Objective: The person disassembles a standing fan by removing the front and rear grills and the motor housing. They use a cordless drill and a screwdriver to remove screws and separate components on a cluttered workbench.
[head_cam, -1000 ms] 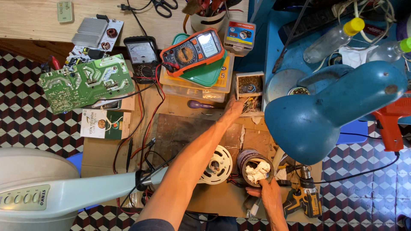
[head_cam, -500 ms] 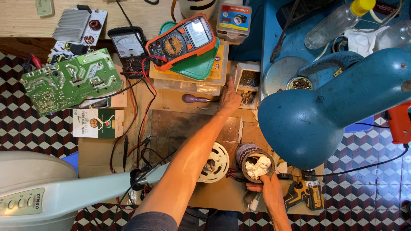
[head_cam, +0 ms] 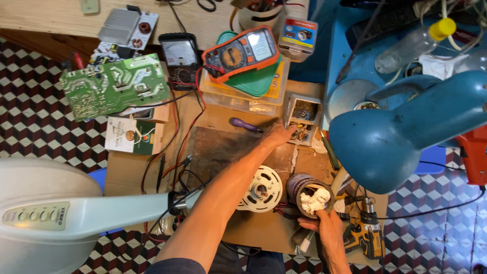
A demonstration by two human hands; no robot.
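Note:
My left hand (head_cam: 278, 136) reaches across the workbench, its fingers at the edge of a small open box of loose parts (head_cam: 304, 117); what they pinch is hidden. My right hand (head_cam: 327, 227) holds a round dark tin (head_cam: 309, 190) with white paste inside, near the bench's front edge. A white round motor housing (head_cam: 261, 189) lies just left of the tin, under my left forearm. A purple-handled tool (head_cam: 243, 124) lies left of my left hand.
An orange multimeter (head_cam: 242, 50) rests on a green lid atop a clear box, an analog meter (head_cam: 180, 56) beside it. A green circuit board (head_cam: 115, 91) sits left. A blue lamp shade (head_cam: 406, 132) overhangs right. A yellow drill (head_cam: 364, 238) and a white fan base (head_cam: 56, 213) lie near.
The view has shifted slightly. My left hand stays at the small parts box and my right hand keeps hold of the tin.

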